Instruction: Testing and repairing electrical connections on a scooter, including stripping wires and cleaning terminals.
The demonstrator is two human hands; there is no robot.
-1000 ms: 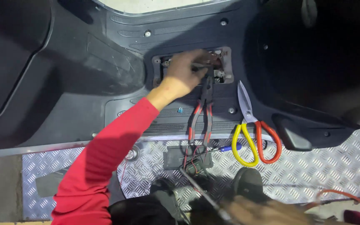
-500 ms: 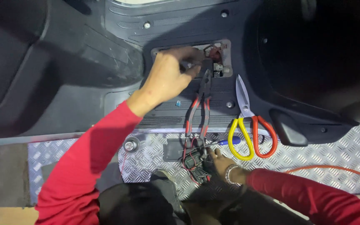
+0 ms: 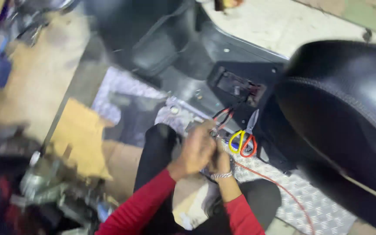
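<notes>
Bundle of red and black wires runs diagonally from the open black scooter floor compartment down-left into both hands. Left hand closed around the wire ends; right hand touching it, mostly hidden, grip unclear. Yellow-and-red handled scissors just right, blades up. Black seat beyond; blurred.

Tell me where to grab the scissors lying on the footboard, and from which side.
Grip the scissors by the yellow and red loop handles, probably coming from the near side by the hands. The loops lie toward the person; the blades point away, up toward the open panel.
</notes>
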